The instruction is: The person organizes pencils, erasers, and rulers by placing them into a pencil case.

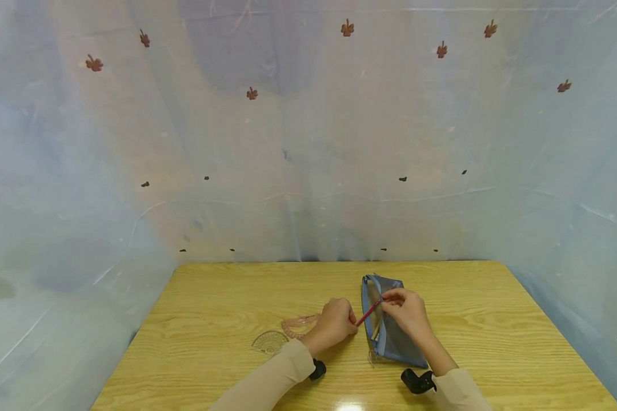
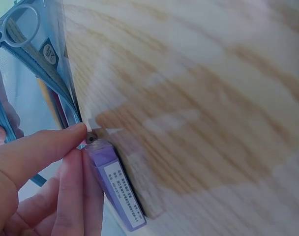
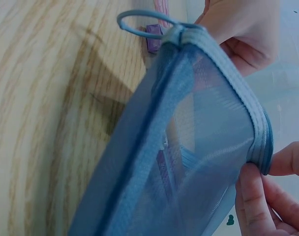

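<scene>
Pale plastic sheeting fills the upper part of the head view, dotted with small brown and dark marks. Below it, a wood-grained table spreads across the lower part of the frame. Two beige sleeves come in from the bottom edge.

A blue mesh pouch lies right of centre in the lower part of the head view, its zip mouth parted and facing left. The right hand pinches the zip edge between thumb and fingers, as the lower right of the right wrist view shows. The left hand, just left of the pouch, pinches the near end of a slim red stick, which slants up to the right over the mouth.

Left of that hand lies a pinkish see-through piece, partly hidden by it, and farther left a clear fan-shaped piece.

At the lower centre-left of the left wrist view, a purple block with a white printed label sits just beside the left fingertips; whether they touch is unclear. A wood-coloured stick shows in the pouch's mouth. A blue zip ring juts out at the top of the right wrist view.
</scene>
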Available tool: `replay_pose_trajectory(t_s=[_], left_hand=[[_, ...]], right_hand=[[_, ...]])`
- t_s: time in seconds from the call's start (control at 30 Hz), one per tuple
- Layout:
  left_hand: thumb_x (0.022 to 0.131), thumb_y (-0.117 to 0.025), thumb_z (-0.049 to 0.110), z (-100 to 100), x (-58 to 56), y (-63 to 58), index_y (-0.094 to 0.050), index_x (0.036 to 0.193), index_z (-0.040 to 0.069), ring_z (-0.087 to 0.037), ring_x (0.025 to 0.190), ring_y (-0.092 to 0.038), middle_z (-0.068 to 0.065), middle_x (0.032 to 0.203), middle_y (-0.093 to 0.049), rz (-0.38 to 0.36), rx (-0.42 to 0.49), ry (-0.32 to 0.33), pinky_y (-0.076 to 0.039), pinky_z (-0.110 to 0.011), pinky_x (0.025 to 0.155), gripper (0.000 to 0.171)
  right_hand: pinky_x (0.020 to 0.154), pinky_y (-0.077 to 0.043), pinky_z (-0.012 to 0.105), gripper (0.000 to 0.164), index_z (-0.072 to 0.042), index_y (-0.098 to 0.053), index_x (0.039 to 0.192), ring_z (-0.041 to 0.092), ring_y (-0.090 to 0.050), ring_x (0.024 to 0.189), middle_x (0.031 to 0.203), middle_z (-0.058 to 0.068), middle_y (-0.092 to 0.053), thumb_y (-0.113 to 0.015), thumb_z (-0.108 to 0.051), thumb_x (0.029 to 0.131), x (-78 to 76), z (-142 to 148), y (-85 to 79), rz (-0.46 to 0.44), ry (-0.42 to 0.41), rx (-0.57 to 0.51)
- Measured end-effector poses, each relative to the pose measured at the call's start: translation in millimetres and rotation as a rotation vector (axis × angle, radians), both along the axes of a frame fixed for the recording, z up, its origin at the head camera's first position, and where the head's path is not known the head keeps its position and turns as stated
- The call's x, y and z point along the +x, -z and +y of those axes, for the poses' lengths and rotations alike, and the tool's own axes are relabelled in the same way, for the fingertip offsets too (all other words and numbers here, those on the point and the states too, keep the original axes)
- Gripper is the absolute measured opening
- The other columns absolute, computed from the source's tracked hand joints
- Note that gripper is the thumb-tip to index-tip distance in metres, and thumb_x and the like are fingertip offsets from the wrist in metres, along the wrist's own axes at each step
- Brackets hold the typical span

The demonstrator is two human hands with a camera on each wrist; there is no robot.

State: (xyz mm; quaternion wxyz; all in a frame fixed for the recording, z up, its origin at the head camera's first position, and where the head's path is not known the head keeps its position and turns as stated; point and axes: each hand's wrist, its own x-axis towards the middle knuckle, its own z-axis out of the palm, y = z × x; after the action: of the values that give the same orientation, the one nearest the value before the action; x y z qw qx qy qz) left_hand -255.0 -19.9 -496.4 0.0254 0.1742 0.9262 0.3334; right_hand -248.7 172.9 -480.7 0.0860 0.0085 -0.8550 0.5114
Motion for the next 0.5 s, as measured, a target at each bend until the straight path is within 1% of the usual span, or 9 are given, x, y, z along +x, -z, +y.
replay_pose_trajectory(t_s=[0.17, 0.4, 0.5], left_hand=[[0.075, -0.088, 0.006, 0.1, -0.2, 0.4, -0.065, 0.062, 0.013, -0.009, 0.052, -0.052, 0.007, 0.059, -0.056, -0.009, -0.003, 0.008, -0.046, -0.023, 0.047, 0.028], [0.076, -0.087, 0.004, 1.1, -0.9, -0.2, -0.062, 0.063, 0.014, -0.008, 0.053, -0.051, 0.007, 0.061, -0.055, -0.006, -0.038, 0.016, -0.045, -0.023, 0.048, 0.029], [0.076, -0.087, 0.004, 0.9, -0.1, 0.2, -0.064, 0.064, 0.014, -0.008, 0.052, -0.052, 0.007, 0.061, -0.056, -0.009, -0.019, 0.024, -0.045, -0.023, 0.047, 0.028]], right_hand=[[0.06, -0.052, 0.025, 0.013, 0.004, -0.073, 0.097, 0.02, -0.065, 0.076, 0.085, 0.008, -0.069, -0.072, 0.004, 0.084, -0.3, 0.0, 0.0, 0.0, 0.0, 0.005], [0.06, -0.052, 0.025, 0.014, 0.005, -0.073, 0.097, 0.019, -0.065, 0.076, 0.085, 0.008, -0.069, -0.072, 0.004, 0.084, 0.0, -0.3, -1.1, 0.005, -0.001, 0.011], [0.06, -0.052, 0.025, 0.014, 0.005, -0.073, 0.098, 0.019, -0.065, 0.075, 0.084, 0.008, -0.069, -0.072, 0.005, 0.084, 0.7, -0.7, -2.3, 0.004, -0.003, 0.014]])
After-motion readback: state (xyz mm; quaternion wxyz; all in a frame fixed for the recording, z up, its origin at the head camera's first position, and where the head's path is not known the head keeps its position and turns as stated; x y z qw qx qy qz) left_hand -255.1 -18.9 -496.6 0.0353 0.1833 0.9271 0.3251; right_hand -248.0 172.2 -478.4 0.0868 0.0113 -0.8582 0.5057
